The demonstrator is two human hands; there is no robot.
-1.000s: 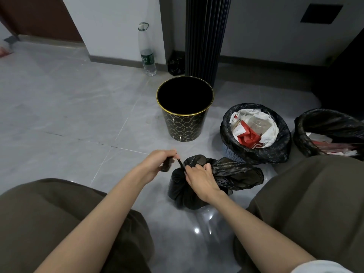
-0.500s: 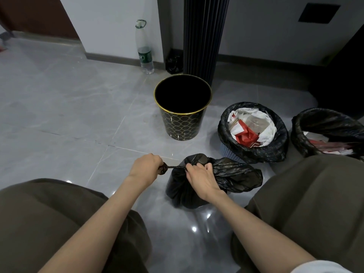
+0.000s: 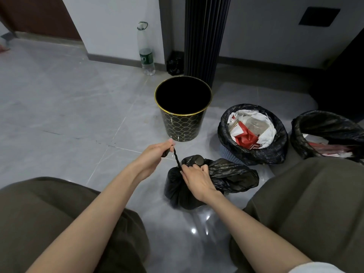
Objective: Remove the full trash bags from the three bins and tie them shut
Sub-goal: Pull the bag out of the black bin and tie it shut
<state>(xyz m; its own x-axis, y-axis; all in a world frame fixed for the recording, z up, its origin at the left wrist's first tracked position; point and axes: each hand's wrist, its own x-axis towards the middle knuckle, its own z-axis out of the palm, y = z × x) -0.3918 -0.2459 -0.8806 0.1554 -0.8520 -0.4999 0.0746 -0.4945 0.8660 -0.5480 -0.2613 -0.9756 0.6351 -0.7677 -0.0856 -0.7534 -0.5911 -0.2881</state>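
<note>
A full black trash bag lies on the grey floor between my knees. My left hand grips a twisted strand of the bag's mouth, stretched taut up and to the left. My right hand presses on the bag's neck and pinches the strand's base. Behind them stands a black bin with a gold rim, with no bag in it. To its right, a lined basket bin holds white and red rubbish. A third lined bin sits at the far right, partly hidden by my knee.
A clear plastic bottle stands by the wall at the back. Beside it, a small black bag and a dark ribbed column. My knees in olive trousers flank the floor space on both sides.
My left hand has lifted the twisted strand up and away from the bag, drawing it tighter. The right hand has stayed on the bag's neck.
</note>
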